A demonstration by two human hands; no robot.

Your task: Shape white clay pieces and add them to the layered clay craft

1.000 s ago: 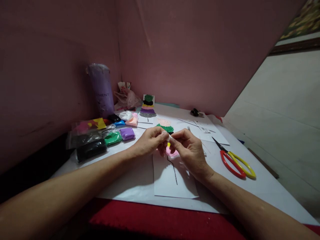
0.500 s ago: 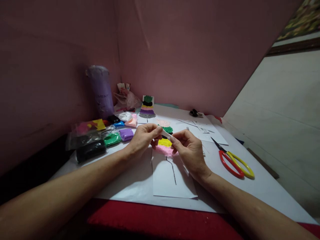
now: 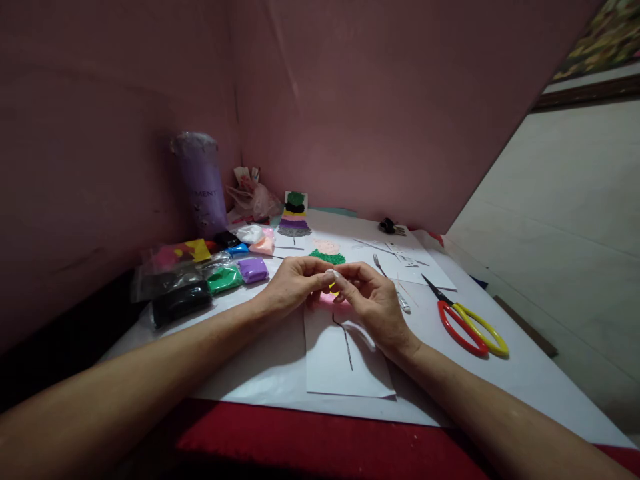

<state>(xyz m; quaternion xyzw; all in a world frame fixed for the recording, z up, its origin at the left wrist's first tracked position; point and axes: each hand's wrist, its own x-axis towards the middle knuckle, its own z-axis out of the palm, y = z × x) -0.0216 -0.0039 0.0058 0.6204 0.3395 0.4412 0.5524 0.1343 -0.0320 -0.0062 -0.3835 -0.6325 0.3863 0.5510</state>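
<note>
My left hand [image 3: 297, 283] and my right hand [image 3: 373, 297] meet fingertip to fingertip, both pinching a small piece of white clay [image 3: 331, 273] mostly hidden by the fingers. Beneath them lies a white paper [image 3: 325, 367] with a thin dark wavy line drawn on it. Above that line are textured clay bands: pink [image 3: 334, 302], a bit of yellow, green [image 3: 327, 257] and pale peach at the top. My hands cover part of the bands.
Scissors [image 3: 467, 320] and a fork [image 3: 380, 263] lie to the right. Bagged clay [image 3: 225, 279] and a purple tumbler [image 3: 201, 183] are at the left. Behind stand a finished-looking clay picture [image 3: 295, 217] and keys [image 3: 391, 227].
My hands have come together. The white clay was stretched as a strip between them and now shows only as a small bit at the fingertips.
</note>
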